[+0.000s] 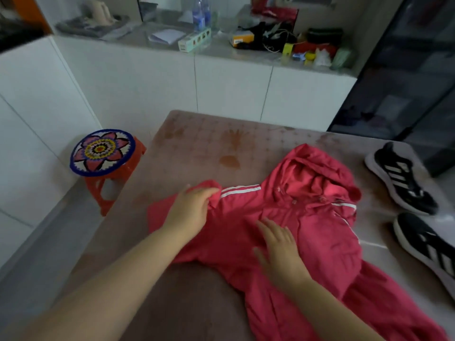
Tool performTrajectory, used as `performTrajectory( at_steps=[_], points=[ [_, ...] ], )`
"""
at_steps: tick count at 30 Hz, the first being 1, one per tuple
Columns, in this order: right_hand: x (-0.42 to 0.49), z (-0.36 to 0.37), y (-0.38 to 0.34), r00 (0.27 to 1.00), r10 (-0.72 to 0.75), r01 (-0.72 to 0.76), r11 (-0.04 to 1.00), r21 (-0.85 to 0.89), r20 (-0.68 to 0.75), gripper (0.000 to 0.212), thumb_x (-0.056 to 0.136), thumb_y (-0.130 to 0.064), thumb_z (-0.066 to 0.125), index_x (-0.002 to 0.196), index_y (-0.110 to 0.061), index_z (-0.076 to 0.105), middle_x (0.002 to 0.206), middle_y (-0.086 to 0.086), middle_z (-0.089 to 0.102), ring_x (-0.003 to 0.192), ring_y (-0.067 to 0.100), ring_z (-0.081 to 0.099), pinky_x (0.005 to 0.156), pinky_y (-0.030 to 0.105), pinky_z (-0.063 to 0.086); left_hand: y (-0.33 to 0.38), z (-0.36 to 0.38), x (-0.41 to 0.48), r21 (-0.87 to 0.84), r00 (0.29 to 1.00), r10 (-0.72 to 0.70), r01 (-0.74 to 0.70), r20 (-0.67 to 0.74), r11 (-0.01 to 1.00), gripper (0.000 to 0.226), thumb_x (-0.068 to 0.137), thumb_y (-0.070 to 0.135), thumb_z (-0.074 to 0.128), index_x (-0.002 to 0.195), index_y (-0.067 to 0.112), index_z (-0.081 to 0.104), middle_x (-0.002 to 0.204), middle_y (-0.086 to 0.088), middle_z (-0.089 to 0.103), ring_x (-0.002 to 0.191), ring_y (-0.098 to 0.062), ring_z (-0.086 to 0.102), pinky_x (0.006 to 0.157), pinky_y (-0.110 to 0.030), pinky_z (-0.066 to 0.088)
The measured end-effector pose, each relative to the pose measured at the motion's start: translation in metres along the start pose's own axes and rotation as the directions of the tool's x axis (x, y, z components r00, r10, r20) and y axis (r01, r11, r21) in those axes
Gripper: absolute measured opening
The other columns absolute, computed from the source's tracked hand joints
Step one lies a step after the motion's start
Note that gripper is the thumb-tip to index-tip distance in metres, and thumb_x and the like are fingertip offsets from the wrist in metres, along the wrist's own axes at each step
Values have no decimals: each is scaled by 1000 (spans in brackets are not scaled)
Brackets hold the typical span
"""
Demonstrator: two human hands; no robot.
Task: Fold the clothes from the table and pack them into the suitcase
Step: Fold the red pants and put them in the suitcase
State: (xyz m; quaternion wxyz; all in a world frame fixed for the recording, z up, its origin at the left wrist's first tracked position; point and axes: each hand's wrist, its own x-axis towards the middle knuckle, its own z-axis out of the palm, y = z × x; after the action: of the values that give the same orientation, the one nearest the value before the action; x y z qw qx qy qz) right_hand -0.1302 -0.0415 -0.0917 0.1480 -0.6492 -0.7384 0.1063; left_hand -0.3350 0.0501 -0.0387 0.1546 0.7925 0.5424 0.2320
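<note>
A pink hooded jacket with white stripes on its sleeves lies spread on the table, hood toward the far side. My left hand grips the folded-over left sleeve near its shoulder stripes. Flat on the jacket's front lies my right hand, fingers straight and spread. The jacket's lower part runs off the frame's bottom right. No suitcase is in view.
Two black-and-white sneakers sit on the table's right side. A red stool with a flower-patterned top stands left of the table. A cluttered counter runs along the back.
</note>
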Motion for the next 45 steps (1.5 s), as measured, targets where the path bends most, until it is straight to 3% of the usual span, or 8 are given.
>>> performTrajectory(
  at_steps=[6, 10, 15, 19, 23, 35, 41, 45],
  points=[
    [-61, -49, 106, 824, 555, -547, 832, 95, -116, 81, 75, -59, 44, 133, -3, 46, 130, 25, 52, 119, 44, 50, 101, 54, 37, 64, 73, -20, 289, 904, 220, -336, 368, 896, 36, 66, 24, 39, 80, 24, 72, 69, 5, 66, 64, -17, 67, 98, -55, 39],
    [-65, -64, 138, 655, 751, -684, 543, 486, 83, 84, 81, -45, 68, 145, -10, 27, 137, 14, 50, 125, 32, 47, 107, 48, 34, 81, 86, -17, 376, 959, 175, -251, 225, 892, 31, 66, 42, 38, 58, 25, 63, 57, 6, 60, 54, -14, 62, 88, -51, 49],
    [-38, -70, 155, 733, 670, -552, 487, 677, 115, 71, 81, 0, 69, 141, -7, 31, 128, 7, 56, 94, 18, 60, 82, 27, 50, 130, 99, 14, 249, 953, 254, -289, 166, 924, 45, 80, 41, 31, 100, 23, 67, 90, 2, 69, 86, -24, 66, 105, -52, 32],
    [-22, -80, 175, 810, 582, -512, 635, 578, 79, 85, 75, -11, 76, 146, -13, 28, 143, 10, 42, 130, 27, 42, 108, 42, 35, 180, 109, 35, 182, 891, 232, -322, 391, 929, 50, 95, 39, 44, 143, 29, 34, 138, 3, 47, 131, -18, 39, 117, -40, -1],
    [-29, -85, 199, 875, 451, -479, 757, 445, 175, 76, 83, -21, 70, 146, -15, 28, 145, 11, 37, 133, 26, 36, 107, 34, 30, 209, 133, 43, 169, 845, 214, -333, 490, 928, 59, 92, 44, 50, 145, 28, 29, 147, 5, 38, 137, -15, 28, 116, -40, -5],
    [-8, -102, 216, 868, 451, -431, 479, 764, 207, 39, 88, 5, 55, 124, -11, 51, 71, 4, 55, 53, -2, 52, 51, 7, 40, 248, 192, 34, 484, 903, 43, -268, 427, 833, 48, 89, 42, 51, 127, 13, 48, 125, -5, 54, 118, -24, 46, 115, -45, -6],
    [-4, -120, 218, 833, 542, -374, 395, 839, 115, 21, 93, -8, 55, 110, -20, 57, 89, 3, 59, 79, 11, 56, 65, 14, 43, 212, 161, 65, -17, 976, -163, 168, 143, 986, 16, 93, 17, 51, 104, 11, 60, 107, -13, 66, 106, -30, 58, 101, -37, 32],
    [-12, -110, 210, 828, 543, -426, 443, 789, 142, 22, 92, -5, 54, 114, -10, 57, 92, 0, 58, 79, 8, 55, 65, 7, 42, 170, 118, 93, -435, 853, -521, 480, 27, 762, 18, 96, 9, 45, 106, -2, 54, 110, -24, 58, 106, -29, 55, 82, -33, 36]
  ],
)
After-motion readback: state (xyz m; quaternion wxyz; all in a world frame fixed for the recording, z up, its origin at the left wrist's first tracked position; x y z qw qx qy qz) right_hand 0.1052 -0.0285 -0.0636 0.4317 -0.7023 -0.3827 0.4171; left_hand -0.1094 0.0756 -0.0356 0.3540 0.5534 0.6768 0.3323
